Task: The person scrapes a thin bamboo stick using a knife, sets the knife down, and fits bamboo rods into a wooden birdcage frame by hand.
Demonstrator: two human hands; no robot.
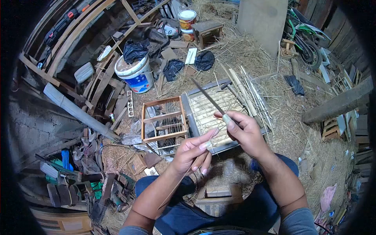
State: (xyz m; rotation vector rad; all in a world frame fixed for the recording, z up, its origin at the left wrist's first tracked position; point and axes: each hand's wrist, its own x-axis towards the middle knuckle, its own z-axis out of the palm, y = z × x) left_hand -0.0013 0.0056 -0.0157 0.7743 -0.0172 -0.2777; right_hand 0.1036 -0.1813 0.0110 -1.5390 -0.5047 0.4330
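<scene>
My right hand is closed on a long dark blade-like tool that points up and to the left. My left hand pinches a thin strip, which runs down along the left forearm and up toward the right hand. Both hands are close together above a slatted panel in a dark frame. Left of the panel stands a small wooden frame with crossbars and thin rods. Long split sticks lie across the panel's right side.
A white bucket with a black bag on it stands at the upper left. A wooden post juts in from the right. Between my legs is a small wooden block or stool. Straw and shavings cover the floor.
</scene>
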